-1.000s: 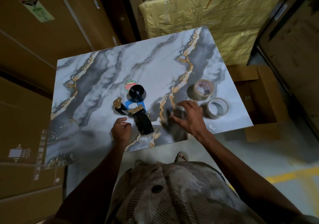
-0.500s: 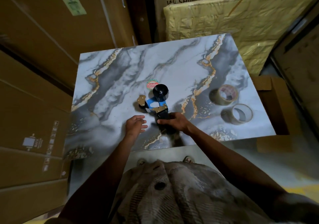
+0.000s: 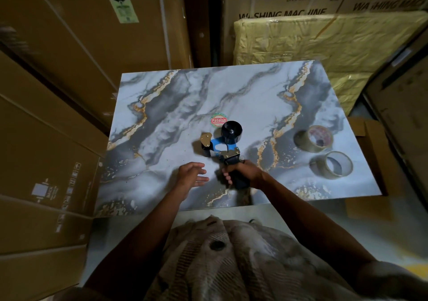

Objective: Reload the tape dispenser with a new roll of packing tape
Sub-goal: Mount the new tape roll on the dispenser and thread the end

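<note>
Blue-black tape dispenser (image 3: 223, 146) lies flat, two tape rolls (image 3: 313, 138) (image 3: 333, 166) apart.

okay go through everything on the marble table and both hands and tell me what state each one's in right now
Tape dispenser: on the table, black spool hub bare, no roll loaded.
Right hand: gripping the dispenser's handle.
Left hand: open, fingers relaxed, holding nothing, beside the handle.
Far tape roll: on the table, untouched, printed core.
Near tape roll: on the table, untouched, apart from the far roll.
Marble table: round red-and-green sticker beside the hub.
</note>
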`<state>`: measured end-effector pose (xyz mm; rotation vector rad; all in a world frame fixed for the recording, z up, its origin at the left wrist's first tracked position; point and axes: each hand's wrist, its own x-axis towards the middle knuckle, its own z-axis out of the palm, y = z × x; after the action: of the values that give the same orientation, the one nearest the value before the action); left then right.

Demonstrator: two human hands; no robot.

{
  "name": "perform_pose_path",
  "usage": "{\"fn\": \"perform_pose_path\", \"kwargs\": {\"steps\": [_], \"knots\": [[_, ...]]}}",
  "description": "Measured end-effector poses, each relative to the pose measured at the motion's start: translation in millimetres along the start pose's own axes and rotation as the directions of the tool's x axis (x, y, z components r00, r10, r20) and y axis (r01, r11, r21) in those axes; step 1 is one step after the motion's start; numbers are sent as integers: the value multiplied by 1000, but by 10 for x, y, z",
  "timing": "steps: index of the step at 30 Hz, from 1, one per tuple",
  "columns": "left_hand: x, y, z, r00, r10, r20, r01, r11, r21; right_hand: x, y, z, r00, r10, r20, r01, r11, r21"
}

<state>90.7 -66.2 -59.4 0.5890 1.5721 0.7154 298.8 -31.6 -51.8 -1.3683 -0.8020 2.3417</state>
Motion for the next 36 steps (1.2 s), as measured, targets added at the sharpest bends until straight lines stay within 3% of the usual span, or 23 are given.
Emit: {"fn": "perform_pose_path", "kwargs": {"steps": [2, 8, 14, 22, 29, 36], "knots": [[-8, 28, -37, 1000, -9, 19, 9, 1000, -3, 9, -8, 42, 1000, -12, 0, 12, 1000, 16], [-14, 109, -116, 999, -42, 18, 43, 997, -70, -40, -65, 99, 981, -72, -178, 57, 994, -92], [-78, 386, 81, 997, -58, 48, 70, 957, -280, -285, -293, 192, 964, -105, -243, 93, 994, -61], [-378, 1043, 467, 988, 32, 150, 60, 817, -573, -767, -684, 463, 918, -253, -305, 279, 959, 43], [-672, 1280, 623, 978, 135, 159, 3, 754, -657, -1145, -862, 543, 884, -333, -327, 357, 934, 13], [-802, 1303, 701, 977, 163, 135, -44, 781, -623, -1246, -834, 533, 891, -334, -307, 357, 934, 21]]}}
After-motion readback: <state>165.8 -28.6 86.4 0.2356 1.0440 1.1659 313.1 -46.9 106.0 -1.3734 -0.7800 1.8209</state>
